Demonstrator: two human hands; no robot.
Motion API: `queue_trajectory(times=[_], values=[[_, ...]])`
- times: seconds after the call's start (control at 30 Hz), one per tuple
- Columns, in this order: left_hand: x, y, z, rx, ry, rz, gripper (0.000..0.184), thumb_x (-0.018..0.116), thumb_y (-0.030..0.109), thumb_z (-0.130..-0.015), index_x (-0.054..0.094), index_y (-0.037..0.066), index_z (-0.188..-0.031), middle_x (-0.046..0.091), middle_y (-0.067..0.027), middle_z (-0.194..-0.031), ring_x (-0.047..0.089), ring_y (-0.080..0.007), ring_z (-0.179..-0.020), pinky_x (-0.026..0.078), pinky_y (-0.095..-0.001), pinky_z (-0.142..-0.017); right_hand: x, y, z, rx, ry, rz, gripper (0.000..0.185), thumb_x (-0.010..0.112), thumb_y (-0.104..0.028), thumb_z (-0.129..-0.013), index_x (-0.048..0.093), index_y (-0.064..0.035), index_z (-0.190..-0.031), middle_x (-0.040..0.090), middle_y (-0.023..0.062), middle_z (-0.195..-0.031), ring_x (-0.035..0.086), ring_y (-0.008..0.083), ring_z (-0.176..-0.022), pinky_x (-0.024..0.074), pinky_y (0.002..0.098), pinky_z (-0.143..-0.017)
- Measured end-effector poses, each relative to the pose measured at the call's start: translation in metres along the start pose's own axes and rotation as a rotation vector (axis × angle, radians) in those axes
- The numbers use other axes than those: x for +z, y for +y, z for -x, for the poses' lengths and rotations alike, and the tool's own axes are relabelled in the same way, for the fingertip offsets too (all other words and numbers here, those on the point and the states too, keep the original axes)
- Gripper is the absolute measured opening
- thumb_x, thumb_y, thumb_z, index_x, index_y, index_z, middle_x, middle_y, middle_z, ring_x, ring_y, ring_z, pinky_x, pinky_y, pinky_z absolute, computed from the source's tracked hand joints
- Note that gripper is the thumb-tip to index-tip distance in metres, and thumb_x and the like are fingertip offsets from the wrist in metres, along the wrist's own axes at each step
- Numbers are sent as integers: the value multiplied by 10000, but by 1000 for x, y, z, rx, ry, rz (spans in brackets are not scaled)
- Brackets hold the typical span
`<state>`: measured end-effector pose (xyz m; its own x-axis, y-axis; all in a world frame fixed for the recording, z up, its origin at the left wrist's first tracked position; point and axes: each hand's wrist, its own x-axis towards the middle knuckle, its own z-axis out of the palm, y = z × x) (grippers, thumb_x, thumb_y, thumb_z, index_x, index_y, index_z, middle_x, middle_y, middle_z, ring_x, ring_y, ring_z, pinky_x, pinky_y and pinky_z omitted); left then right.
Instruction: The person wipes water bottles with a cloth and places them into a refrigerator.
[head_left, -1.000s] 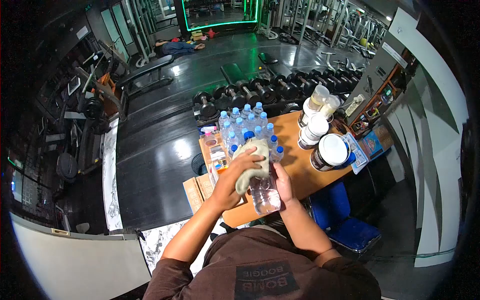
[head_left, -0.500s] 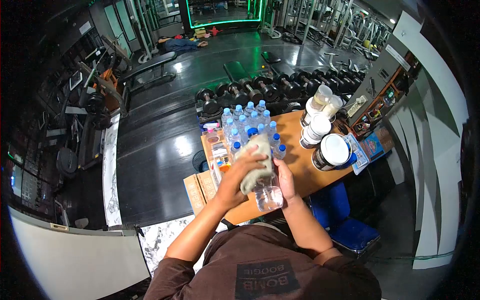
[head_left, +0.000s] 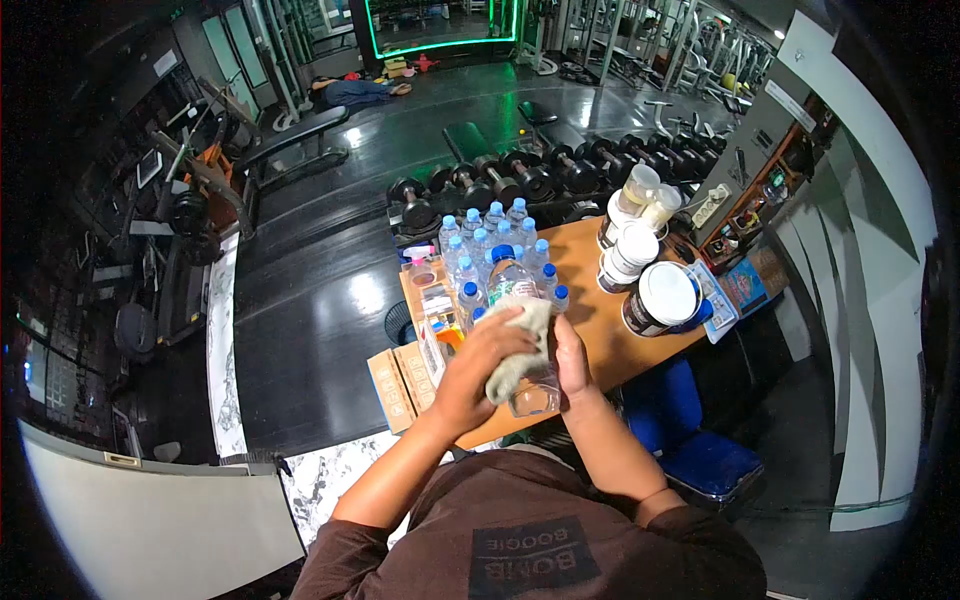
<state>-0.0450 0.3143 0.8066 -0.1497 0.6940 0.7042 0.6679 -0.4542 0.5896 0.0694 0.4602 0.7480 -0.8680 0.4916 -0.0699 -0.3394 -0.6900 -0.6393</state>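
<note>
A large clear water bottle (head_left: 536, 399) with a dark blue cap tilts away from me over the near edge of the wooden table. My left hand (head_left: 482, 368) presses a pale, crumpled cloth (head_left: 524, 350) against the bottle's side, fingers wrapped over the cloth. Along the opposite side, my right hand (head_left: 572, 362) grips the bottle; its fingertips are partly hidden behind it. Just beyond my hands, several smaller blue-capped water bottles (head_left: 481, 246) stand upright in a close group. The cloth covers the middle of the held bottle, while its cap end and base show.
White-lidded tubs (head_left: 668, 294) stand on the right of the wooden table (head_left: 600, 345). A cardboard box (head_left: 402, 384) sits at the left edge. Beyond are racked dumbbells (head_left: 534, 180), and a blue chair (head_left: 700, 460) is at right. A person (head_left: 355, 92) lies on the far floor.
The cloth and my left hand have slid down the bottle toward its base, uncovering the upper part and label. My right hand keeps its hold on the bottle.
</note>
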Motion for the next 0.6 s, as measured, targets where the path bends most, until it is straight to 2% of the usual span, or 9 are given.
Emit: queue_trajectory(times=[0.1, 0.17, 0.2, 0.3, 0.37, 0.43, 0.47, 0.5, 0.6], values=[[12, 12, 15, 2, -129, 44, 375, 747, 41, -845, 657, 51, -1209, 670, -127, -1259, 545, -404, -1375, 415, -518, -1140, -24, 2, -13, 102, -53, -125, 459, 402, -384, -1107, 597, -29, -1323, 709, 109, -1154, 721, 217, -1004, 612, 395, -883], [11, 17, 23, 7, -185, 94, 373, 731, 35, -847, 648, 48, -1210, 665, -130, -1251, 539, -401, -1375, 416, -518, -1129, -20, -2, -15, 60, 67, -20, 467, 434, -389, -1097, 605, -10, -1311, 724, 141, -1152, 733, 267, -1002, 603, 434, -918], [9, 25, 22, 13, -181, 167, 349, 755, 84, -853, 669, 53, -1189, 686, -126, -1206, 577, -397, -1332, 425, -527, -1126, 2, -17, -8, 178, -44, -157, 470, 471, -391, -1085, 612, 6, -1292, 737, 165, -1144, 742, 304, -996, 592, 452, -946], [5, 25, 19, 11, -165, 242, 364, 792, 102, -831, 682, 51, -1174, 702, -124, -1162, 615, -400, -1289, 450, -525, -1096, 3, -16, -6, 164, -88, -182, 467, 491, -399, -1078, 621, -4, -1289, 744, 166, -1128, 747, 304, -987, 591, 435, -944], [1, 18, 12, -18, -33, 127, 336, 746, 52, -843, 664, 32, -1169, 681, -129, -1179, 597, -392, -1290, 438, -504, -1104, 7, -8, -2, 79, 60, -40, 437, 483, -412, -1084, 642, -47, -1266, 744, 113, -1094, 740, 236, -954, 594, 393, -913], [-1, 15, 3, -74, 8, 70, 293, 738, 40, -860, 673, 31, -1145, 693, -128, -1155, 605, -399, -1278, 432, -509, -1118, 7, -5, -2, 132, -58, -191, 416, 484, -400, -1082, 653, -58, -1246, 743, 88, -1084, 733, 212, -960, 590, 383, -912], [2, 13, 3, -99, 52, 55, 300, 743, 37, -854, 673, 33, -1145, 695, -126, -1163, 602, -402, -1285, 430, -509, -1124, 8, 2, 2, -24, 45, -38, 394, 487, -378, -1078, 665, -61, -1228, 742, 83, -1101, 730, 216, -963, 586, 378, -917], [6, 10, 3, -125, 96, 41, 306, 748, 35, -848, 673, 35, -1145, 696, -124, -1171, 599, -405, -1291, 428, -509, -1129, 8, 1, 2, -23, 45, -37, 394, 487, -378, -1078, 665, -61, -1228, 742, 83, -1101, 730, 216, -963, 586, 378, -917], [15, 25, 24, -55, -60, 37, 366, 755, 37, -832, 657, 50, -1185, 683, -121, -1210, 569, -407, -1340, 431, -499, -1118, 4, -7, -4, 54, 24, -38, 443, 505, -397, -1066, 606, -30, -1291, 731, 134, -1104, 736, 261, -1007, 580, 409, -961]])
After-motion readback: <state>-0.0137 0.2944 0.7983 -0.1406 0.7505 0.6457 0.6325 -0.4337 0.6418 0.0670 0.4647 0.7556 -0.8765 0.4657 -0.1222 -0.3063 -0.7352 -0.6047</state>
